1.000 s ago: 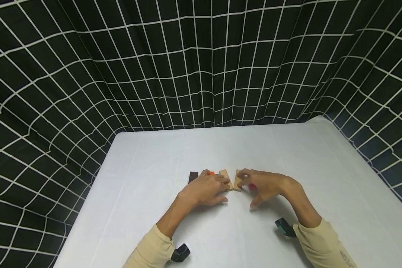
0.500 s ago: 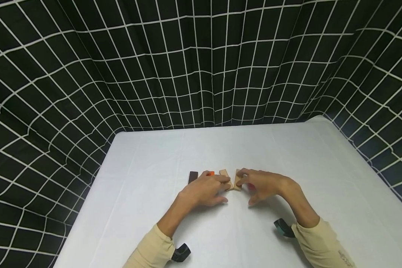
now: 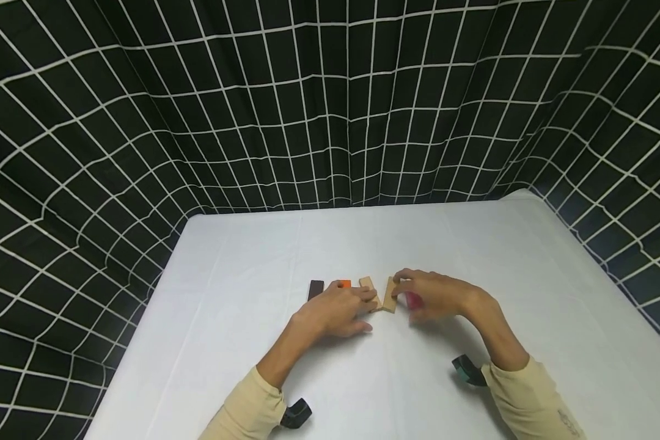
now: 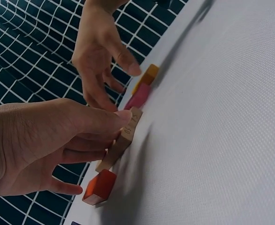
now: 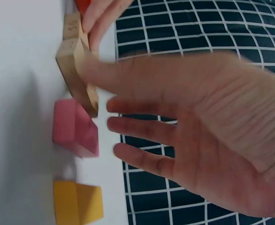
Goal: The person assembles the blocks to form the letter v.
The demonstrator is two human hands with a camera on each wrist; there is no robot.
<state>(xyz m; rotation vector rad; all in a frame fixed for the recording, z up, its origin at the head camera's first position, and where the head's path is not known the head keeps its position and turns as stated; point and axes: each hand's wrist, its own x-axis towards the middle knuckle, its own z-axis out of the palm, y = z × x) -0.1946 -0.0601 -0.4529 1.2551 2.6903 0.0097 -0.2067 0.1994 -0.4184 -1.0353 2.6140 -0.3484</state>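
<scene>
Two plain wooden blocks lie on the white table in a V, near ends meeting. Over the left wooden block (image 3: 366, 282) my left hand (image 3: 338, 308) rests its fingers, thumb apart from them in the head view. Fingertips of my right hand (image 3: 440, 294) are at the far end of the right wooden block (image 3: 390, 296), and its other fingers extend loosely in the right wrist view. Beneath that palm sits a pink block (image 5: 74, 126). An orange block (image 4: 100, 187) stands beside the left fingers, partly hidden from the head camera. Dark marks show on the wooden blocks' ends.
A dark block (image 3: 316, 288) lies left of the orange one. Beyond the pink block, a yellow block (image 5: 76, 201) shows in the right wrist view. Black curtain with a white grid (image 3: 346, 122) stands around the table's far and side edges.
My right hand has shifted slightly up and its fingers have moved, showing more of the pink block. The right wooden block's far end has swung a little to the right. The left hand stays nearly still.
</scene>
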